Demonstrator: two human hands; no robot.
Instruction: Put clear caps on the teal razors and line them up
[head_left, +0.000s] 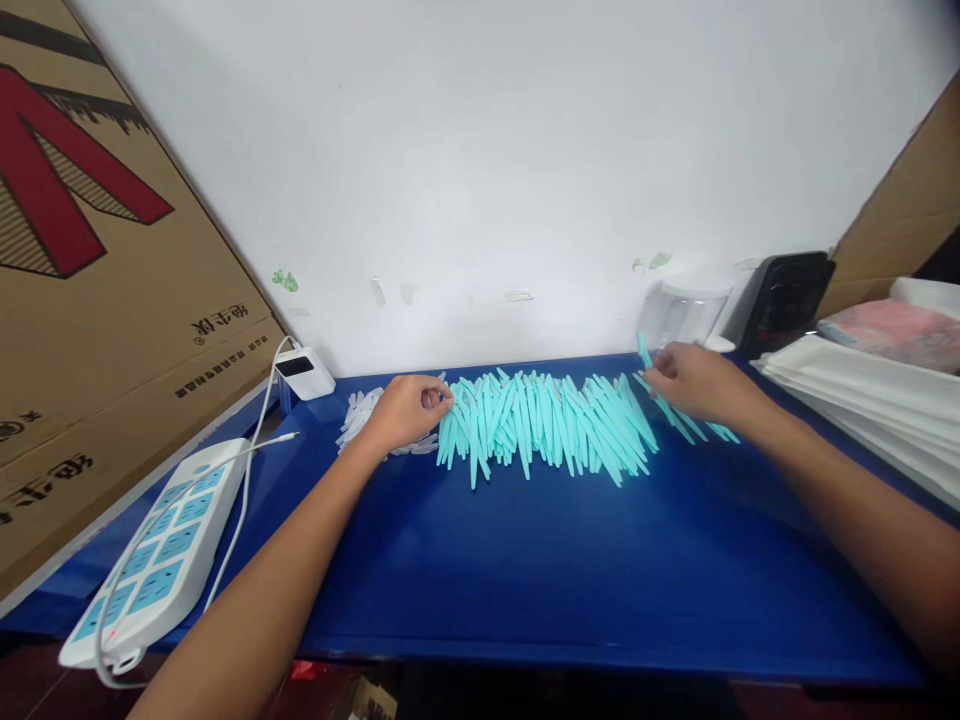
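The blue worktop (487, 570) lies nearest, its front edge running across the view; at its left sits a white power strip (176, 545) with blue sockets, a white cable (247, 480) draped over it; beside that leans a large printed cardboard box (112, 320), its contents hidden.

Farther in, a broad heap of turquoise sticks (540, 420) lies across the middle of the worktop; most have their long axes running front to back, slim ends toward the wearer, some slanting and crossing; the left hand (409, 410) is at the heap's left end, thumb and forefinger drawn together, though I cannot tell whether they grip a stick; translucent pieces (363, 412) lie about that hand.

The right hand (690, 378), past the heap's right end, pinches one turquoise stick (643, 348), its visible end pointing up and away; several loose sticks (682, 425) lie slantwise below; white folded sheets (862, 410) are stacked farther right.

Near the white wall (487, 180) stand a small white device (307, 375) at left and, at right, a clear white-lidded jar (679, 315), its contents unclear; a black object (784, 300) leans just beside the jar.
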